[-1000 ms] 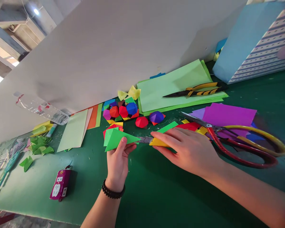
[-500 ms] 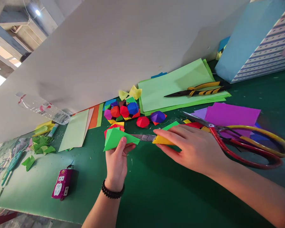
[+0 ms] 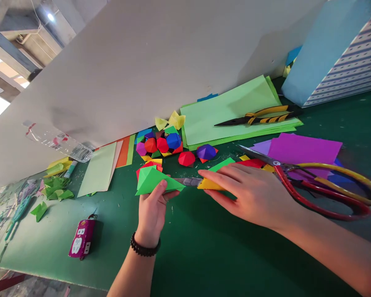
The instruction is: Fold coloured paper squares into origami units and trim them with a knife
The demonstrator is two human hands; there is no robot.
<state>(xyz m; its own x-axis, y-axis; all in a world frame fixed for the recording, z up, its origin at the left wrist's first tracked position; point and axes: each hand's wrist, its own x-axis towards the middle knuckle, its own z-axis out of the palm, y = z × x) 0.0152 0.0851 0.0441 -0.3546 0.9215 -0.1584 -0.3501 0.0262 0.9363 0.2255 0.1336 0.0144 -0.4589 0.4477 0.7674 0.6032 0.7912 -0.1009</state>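
Your left hand (image 3: 151, 214), with a black beaded bracelet (image 3: 145, 245) on its wrist, grasps a folded green paper piece (image 3: 153, 182), the thumb pressed on its face and the fingers curled beneath. That piece sits just in front of the heap of folded paper balls (image 3: 162, 144), which are red, blue and purple.

Your right hand (image 3: 247, 194) is closed around a yellow-handled utility knife (image 3: 208, 185), just right of the green piece. Its steel blade (image 3: 188, 181) points left and meets the paper's edge, though you cannot tell whether it has gone in.

Right of the heap, red-and-yellow-handled scissors (image 3: 284, 181) lie on purple paper sheets (image 3: 303, 150), just beside your right hand. Behind and to the right of the heap, a black-and-yellow pointed tool (image 3: 256, 117) rests on a stack of light green paper (image 3: 225, 115). Farther right stands a blue striped box (image 3: 336, 62).

Left of the heap lie green paper scraps (image 3: 54, 187) and a crushed plastic bottle (image 3: 58, 144). A small magenta box (image 3: 83, 238) sits on the green mat (image 3: 222, 255), in front of the heap and to its left.
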